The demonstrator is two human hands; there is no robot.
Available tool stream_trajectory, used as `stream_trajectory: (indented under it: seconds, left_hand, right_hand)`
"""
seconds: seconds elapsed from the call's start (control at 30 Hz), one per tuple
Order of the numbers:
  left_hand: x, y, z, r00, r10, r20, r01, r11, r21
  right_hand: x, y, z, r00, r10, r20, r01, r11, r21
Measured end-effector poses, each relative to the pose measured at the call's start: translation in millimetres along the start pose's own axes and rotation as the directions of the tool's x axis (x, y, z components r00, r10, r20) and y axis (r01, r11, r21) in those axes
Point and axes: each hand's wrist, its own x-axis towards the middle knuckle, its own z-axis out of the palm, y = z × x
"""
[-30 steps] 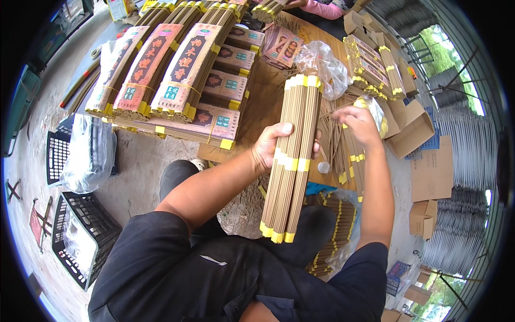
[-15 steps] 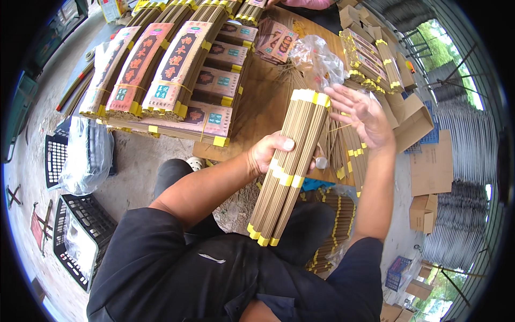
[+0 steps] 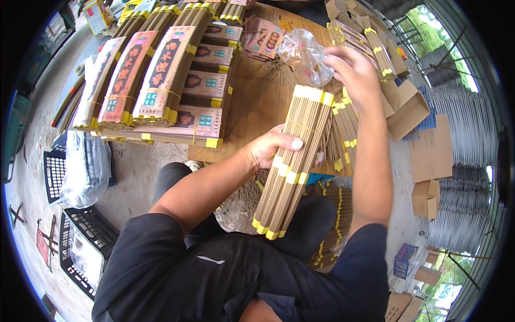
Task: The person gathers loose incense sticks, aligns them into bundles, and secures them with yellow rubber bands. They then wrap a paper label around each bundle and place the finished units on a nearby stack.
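Observation:
My left hand (image 3: pixel 268 148) is wrapped round a tied bundle of incense sticks (image 3: pixel 294 155) with yellow paper bands at its ends and middle. The bundle stands tilted over my lap, its top leaning away from me. A thin rubber band (image 3: pixel 301 126) circles its upper part. My right hand (image 3: pixel 351 72) is raised beyond the bundle's top, fingers loosely bent and apart, with nothing visible in them. Its fingertips are at the edge of a crumpled clear plastic bag (image 3: pixel 304 58) on the wooden table; whether they touch it I cannot tell.
Labelled incense packs (image 3: pixel 163 80) are stacked at the table's left. Loose printed labels (image 3: pixel 264 38) lie at the back of the wooden table (image 3: pixel 255 99). More bundles (image 3: pixel 343 126) lie right of mine. Open cardboard boxes (image 3: pixel 410 110) stand at the right, black crates (image 3: pixel 88 241) at the left.
My right hand has moved up and left from beside the bundle's top to the plastic bag, its spread fingers now bent. My left hand still holds the bundle, which has shifted slightly.

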Motion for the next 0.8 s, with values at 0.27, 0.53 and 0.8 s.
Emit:
stream_trajectory:
  seconds: [0.27,0.53,0.8]
  left_hand:
    - [26.3,62.4,76.7,0.895,0.444,0.045,-0.301,0.526,0.796]
    - [29.1,61.6,51.8,0.907,0.405,0.115,-0.243,0.279,0.929]
    - [30.5,57.1,55.3,0.932,0.361,0.018,-0.161,0.369,0.916]
  right_hand:
    - [-99.3,3.4,41.1,0.94,-0.251,-0.23,0.337,0.78,0.527]
    - [-89.4,38.3,59.3,0.858,-0.228,-0.46,0.488,0.639,0.594]
    - [-87.5,33.9,53.8,0.94,0.022,-0.34,0.31,0.36,0.88]
